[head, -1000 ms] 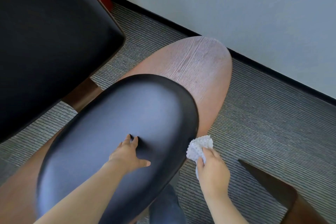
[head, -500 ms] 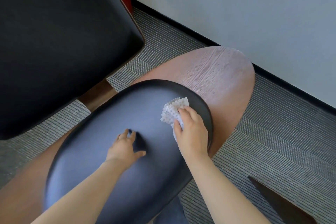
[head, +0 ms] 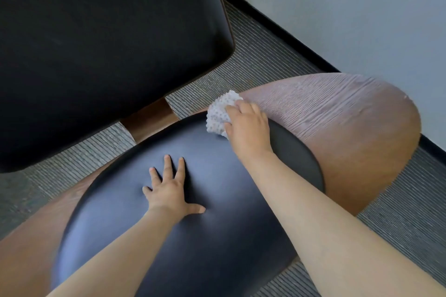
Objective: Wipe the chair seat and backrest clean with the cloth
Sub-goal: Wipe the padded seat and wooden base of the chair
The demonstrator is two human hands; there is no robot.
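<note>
While the left hand lies flat on the black backrest pad, the right hand presses the cloth to the pad's far edge
Left fingers are spread straight, holding nothing; right fingers curl over the bunched white cloth, which sits where the pad meets the wooden shell. The black seat lies beyond, over striped carpet
</note>
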